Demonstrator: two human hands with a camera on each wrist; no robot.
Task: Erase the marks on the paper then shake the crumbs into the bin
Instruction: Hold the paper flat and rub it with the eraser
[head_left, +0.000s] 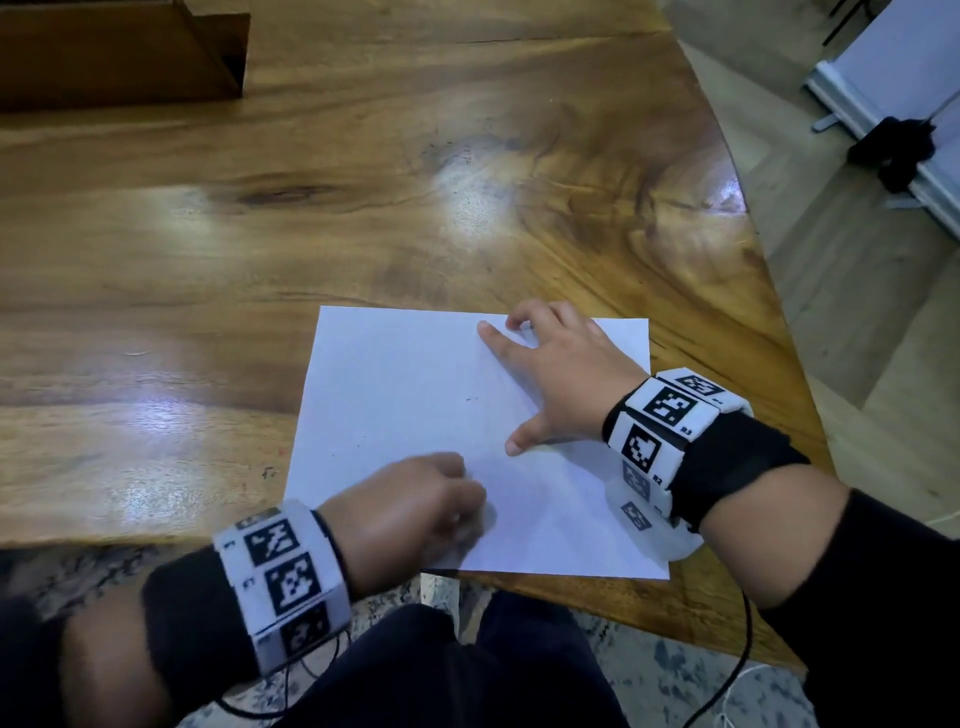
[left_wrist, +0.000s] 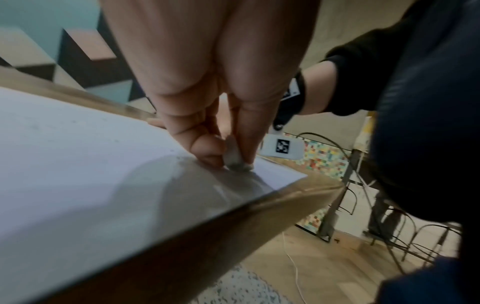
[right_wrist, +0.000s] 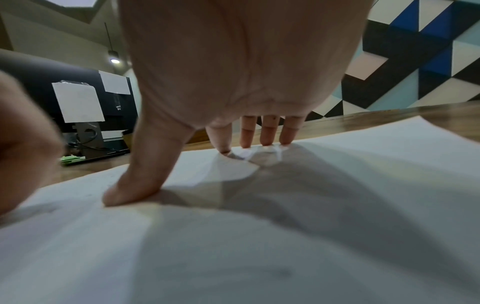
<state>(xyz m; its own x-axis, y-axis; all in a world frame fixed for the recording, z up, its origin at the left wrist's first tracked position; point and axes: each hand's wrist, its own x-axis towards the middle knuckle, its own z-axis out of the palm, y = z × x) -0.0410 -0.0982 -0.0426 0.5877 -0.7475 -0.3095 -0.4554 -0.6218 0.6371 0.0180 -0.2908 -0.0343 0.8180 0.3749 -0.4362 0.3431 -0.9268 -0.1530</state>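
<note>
A white sheet of paper (head_left: 415, 395) lies on the wooden table (head_left: 363, 208) near its front edge, with a few tiny dark specks on it. My left hand (head_left: 441, 504) pinches a small whitish eraser (left_wrist: 235, 159) between thumb and fingers, its tip pressed on the paper (left_wrist: 78, 164) close to the sheet's near edge. My right hand (head_left: 550, 374) lies spread on the sheet's right half, fingertips (right_wrist: 265, 139) and thumb pressing the paper (right_wrist: 259, 246) flat. No bin shows in any view.
A dark wooden box (head_left: 119, 57) stands at the table's far left corner. The table's curved right edge (head_left: 748, 249) drops to a light floor with a white stand (head_left: 893, 104). Cables hang below the front edge by my legs.
</note>
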